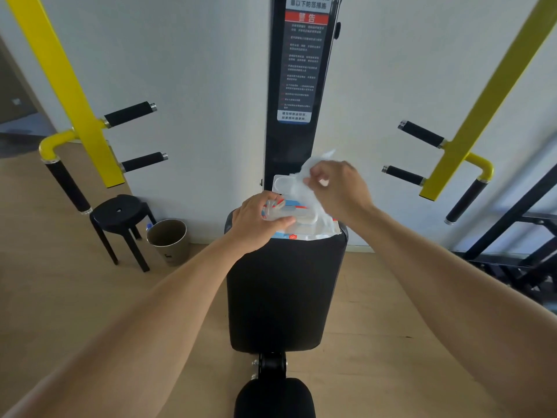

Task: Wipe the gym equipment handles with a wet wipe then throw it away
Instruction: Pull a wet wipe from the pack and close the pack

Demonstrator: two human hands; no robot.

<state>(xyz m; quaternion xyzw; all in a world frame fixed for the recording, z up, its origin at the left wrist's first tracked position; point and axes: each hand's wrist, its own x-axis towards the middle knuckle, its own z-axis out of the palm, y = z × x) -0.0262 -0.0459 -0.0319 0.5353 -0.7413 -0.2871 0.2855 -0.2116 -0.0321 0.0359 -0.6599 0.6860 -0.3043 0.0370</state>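
A pack of wet wipes (304, 226) with its clear lid flipped up lies at the far end of the black padded seat (283, 291). My left hand (256, 220) presses down on the pack's left side. My right hand (337, 188) pinches a white wet wipe (313, 168) that is drawn up out of the pack's opening. Black foam handles stick out from the yellow arms: two on the left (129, 113) (144, 162) and two on the right (422, 134) (404, 175). Lower curved handles hang at the left (67, 185) and at the right (465, 200).
A black stool (119, 211) stands on the wooden floor at the left, with a metal waste bin (168, 241) beside it against the white wall. A black upright post with a warning label (301, 70) rises behind the seat. Dark frame bars (512, 236) cross the right side.
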